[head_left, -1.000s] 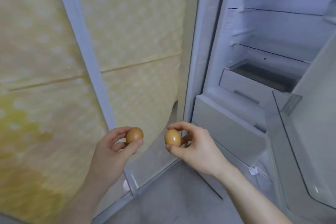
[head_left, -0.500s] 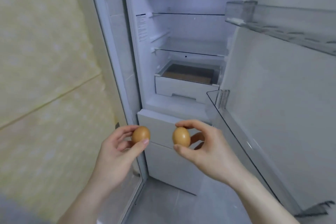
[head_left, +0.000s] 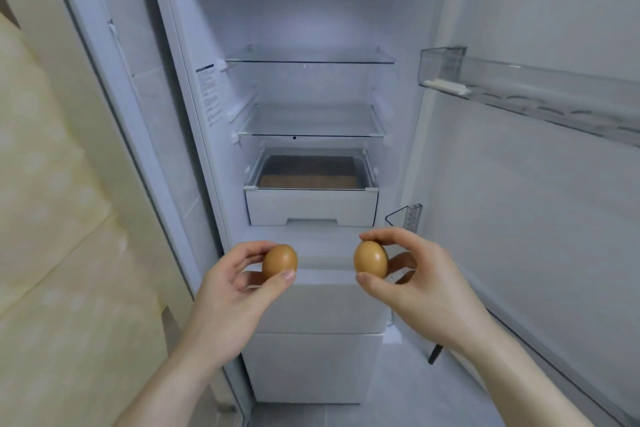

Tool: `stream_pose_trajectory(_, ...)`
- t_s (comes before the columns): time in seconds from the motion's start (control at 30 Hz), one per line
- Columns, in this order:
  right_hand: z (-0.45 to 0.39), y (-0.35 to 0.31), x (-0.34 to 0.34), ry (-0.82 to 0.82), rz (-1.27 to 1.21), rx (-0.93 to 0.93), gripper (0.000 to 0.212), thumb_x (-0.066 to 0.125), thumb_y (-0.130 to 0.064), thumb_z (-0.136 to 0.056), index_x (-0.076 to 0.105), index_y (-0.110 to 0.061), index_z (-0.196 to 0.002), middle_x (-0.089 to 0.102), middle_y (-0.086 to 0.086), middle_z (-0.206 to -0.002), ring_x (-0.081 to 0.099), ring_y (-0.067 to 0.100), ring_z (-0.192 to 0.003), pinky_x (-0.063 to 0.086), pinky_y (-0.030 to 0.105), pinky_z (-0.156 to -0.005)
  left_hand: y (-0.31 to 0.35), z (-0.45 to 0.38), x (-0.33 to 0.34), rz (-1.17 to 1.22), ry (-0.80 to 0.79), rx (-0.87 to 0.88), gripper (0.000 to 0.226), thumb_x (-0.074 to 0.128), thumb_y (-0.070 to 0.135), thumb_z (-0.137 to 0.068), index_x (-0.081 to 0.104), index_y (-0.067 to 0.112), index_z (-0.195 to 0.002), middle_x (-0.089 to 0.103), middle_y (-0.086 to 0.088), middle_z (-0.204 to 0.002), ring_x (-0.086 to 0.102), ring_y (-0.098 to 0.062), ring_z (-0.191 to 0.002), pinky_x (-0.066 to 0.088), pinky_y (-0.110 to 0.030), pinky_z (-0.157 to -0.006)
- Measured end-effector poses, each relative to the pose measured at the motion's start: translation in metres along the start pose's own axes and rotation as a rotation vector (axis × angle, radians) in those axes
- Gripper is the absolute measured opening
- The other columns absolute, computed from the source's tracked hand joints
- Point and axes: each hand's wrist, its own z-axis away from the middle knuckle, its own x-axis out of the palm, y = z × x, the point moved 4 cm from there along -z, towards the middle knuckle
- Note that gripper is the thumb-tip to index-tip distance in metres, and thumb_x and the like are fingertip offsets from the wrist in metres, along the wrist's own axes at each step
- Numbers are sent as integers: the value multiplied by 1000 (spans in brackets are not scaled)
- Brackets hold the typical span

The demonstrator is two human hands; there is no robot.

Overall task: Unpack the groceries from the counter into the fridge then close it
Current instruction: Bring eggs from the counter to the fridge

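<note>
I face an open white fridge [head_left: 221, 184]. My left hand [head_left: 228, 298] pinches a brown egg [head_left: 278, 259] between thumb and fingers. My right hand [head_left: 419, 288] pinches a second brown egg [head_left: 370, 258] the same way. Both eggs hover side by side in front of the ledge below the fridge's drawer [head_left: 311, 208]. Two glass shelves, the upper [head_left: 310, 59] and the lower [head_left: 311, 125], are bare. The fridge door [head_left: 540, 218] stands open on the right.
A clear door bin with round egg hollows [head_left: 533, 94] hangs on the door at upper right. A lower door bin's corner [head_left: 410, 215] juts out just above my right hand. White freezer drawers [head_left: 318, 367] sit below. A yellow patterned wall [head_left: 59, 218] fills the left.
My view has swung right and up, from the yellow wall to the fridge interior. Both hands have kept their eggs and stay level in front of me.
</note>
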Motion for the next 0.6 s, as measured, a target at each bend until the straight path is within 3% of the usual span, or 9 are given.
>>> stream_pose_trajectory(0.17, -17, -16, -18, 69, 58, -21, 42, 84, -32, -77, 69, -45, -114, 70, -23, -109, 70, 7, -90, 56, 20, -69, 26, -41, 11, 1, -86, 99, 33, 87, 28, -79, 71, 39, -106, 74, 9, -111, 75, -19, -86, 58, -36, -87)
stream_pose_trajectory(0.3, -32, -35, -38, 121, 39, -78, 40, 85, -26, -79, 70, -43, -113, 69, -21, -107, 70, 8, -88, 55, 17, -64, 61, -68, 28, 23, -113, 229, 42, 83, 40, -71, 70, 41, -111, 73, 11, -112, 75, -19, -88, 58, -29, -83)
stream_pose_trajectory(0.4, -48, -52, -50, 164, 43, -136, 41, 84, -26, -80, 69, -44, -113, 69, -23, -109, 71, 8, -87, 55, 18, -63, 89, -88, 36, 21, -141, 324, 45, 88, 37, -75, 69, 40, -116, 73, 12, -114, 75, -17, -96, 58, -28, -85)
stream_pose_trajectory(0.6, -80, -87, -77, 282, 11, -276, 39, 84, -28, -78, 69, -43, -111, 68, -22, -114, 72, 8, -88, 57, 18, -65, 141, -132, 48, 19, -170, 490, 37, 82, 30, -77, 70, 36, -111, 72, 14, -111, 74, -12, -83, 55, -16, -75)
